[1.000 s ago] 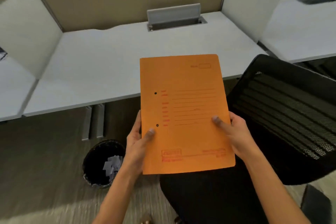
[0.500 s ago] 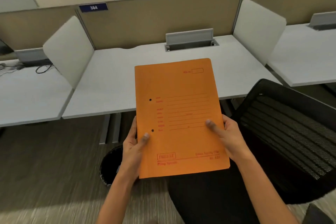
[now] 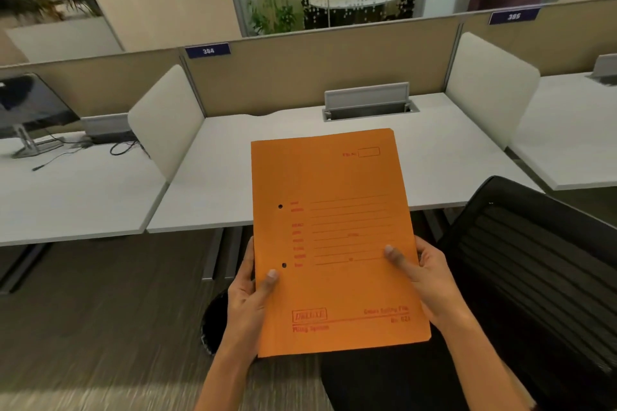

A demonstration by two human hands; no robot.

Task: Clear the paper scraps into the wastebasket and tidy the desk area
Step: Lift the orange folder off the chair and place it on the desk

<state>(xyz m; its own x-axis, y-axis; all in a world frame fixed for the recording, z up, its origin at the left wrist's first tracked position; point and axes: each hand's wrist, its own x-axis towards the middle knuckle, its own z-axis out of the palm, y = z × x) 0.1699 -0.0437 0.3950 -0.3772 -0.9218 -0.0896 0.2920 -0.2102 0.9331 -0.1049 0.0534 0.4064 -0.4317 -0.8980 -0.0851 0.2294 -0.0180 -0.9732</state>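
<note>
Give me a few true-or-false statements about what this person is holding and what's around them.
1. Both hands hold the orange folder. True: the left hand and the right hand grip its lower edges.
2. The folder lies flat on the desk. False: it is held up in front of the desk.
3. The black chair is on the person's left. False: it is on the right.
4. A wastebasket shows partly behind the left hand. True.

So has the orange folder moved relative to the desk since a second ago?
Cannot tell: the head camera tilted up; the orange folder overlaps the desk edge about as before.
</note>
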